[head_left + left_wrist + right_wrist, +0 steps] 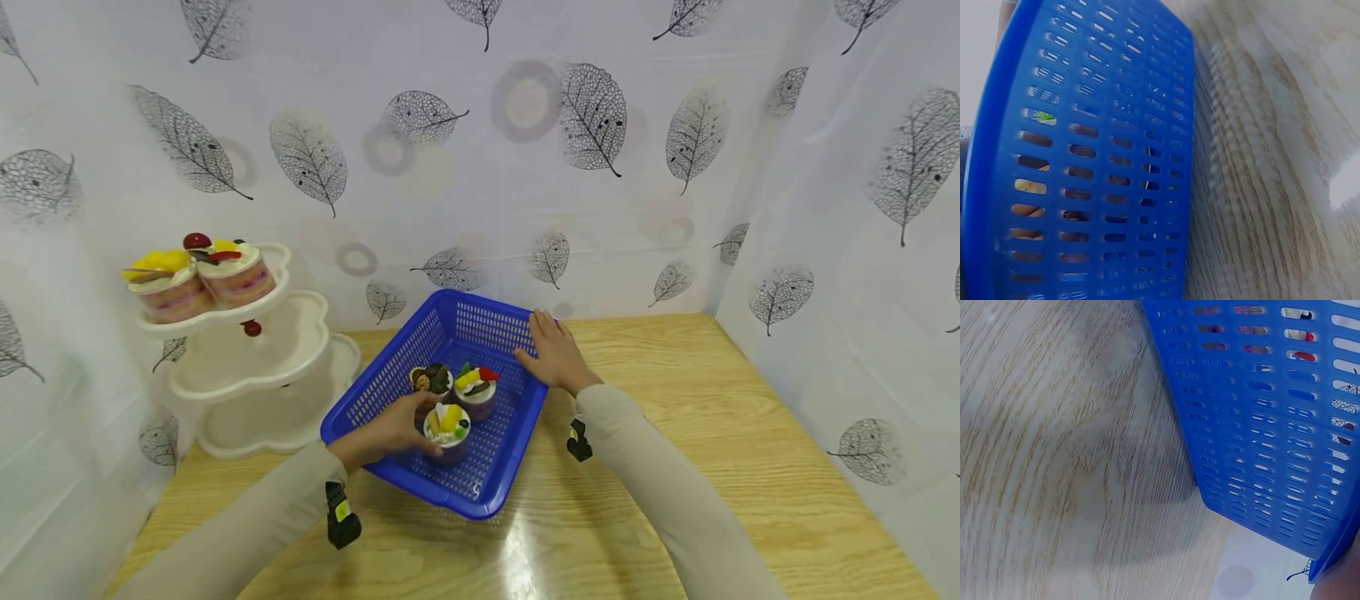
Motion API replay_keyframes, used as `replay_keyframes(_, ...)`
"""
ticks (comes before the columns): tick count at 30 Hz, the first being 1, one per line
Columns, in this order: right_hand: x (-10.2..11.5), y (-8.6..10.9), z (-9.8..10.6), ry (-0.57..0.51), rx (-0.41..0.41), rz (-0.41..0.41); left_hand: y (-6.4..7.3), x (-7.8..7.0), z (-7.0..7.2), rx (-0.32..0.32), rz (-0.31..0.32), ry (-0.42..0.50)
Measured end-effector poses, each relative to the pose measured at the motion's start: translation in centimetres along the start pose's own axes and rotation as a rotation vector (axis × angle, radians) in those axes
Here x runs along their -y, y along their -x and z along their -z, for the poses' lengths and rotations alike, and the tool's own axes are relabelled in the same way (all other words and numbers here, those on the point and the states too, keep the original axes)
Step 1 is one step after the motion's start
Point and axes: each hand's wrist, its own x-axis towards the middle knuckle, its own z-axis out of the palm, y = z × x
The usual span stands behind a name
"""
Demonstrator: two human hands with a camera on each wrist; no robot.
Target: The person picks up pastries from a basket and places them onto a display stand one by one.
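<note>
A blue plastic basket [520, 454] with slotted walls stands on the wooden table. Inside it sit three toy dessert cups: one with yellow fruit and cream [448, 427] in front, one with a red and yellow topping [478, 392] behind, and one with a dark brown topping [432, 379]. Reaching over the basket's left rim, my left hand [393, 429] holds the front cup between thumb and fingers. My right hand [558, 354] rests on the right rim near the far corner, fingers extended. Through the slotted wall [1100, 140] in the left wrist view, the cups show only in pieces.
To the left stands a white three-tier stand [247, 367] with scalloped trays. Two more dessert cups, one with yellow fruit [168, 287] and one with mixed fruit [238, 275], sit on its top tier. A leaf-print curtain [480, 200] hangs behind the wooden table [675, 392].
</note>
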Motion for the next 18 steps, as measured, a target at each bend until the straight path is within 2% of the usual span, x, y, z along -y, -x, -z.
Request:
replay_keyframes(10, 0.14, 0.18, 0.19, 0.002, -0.006, -0.001, -0.07, -0.2, 0.05, 0.04, -0.024, -0.065)
replay_keyframes(18, -0.03, 0.16, -0.05, -0.002, -0.01, 0.004, -0.09, -0.34, -0.12, 0.011, -0.03, -0.083)
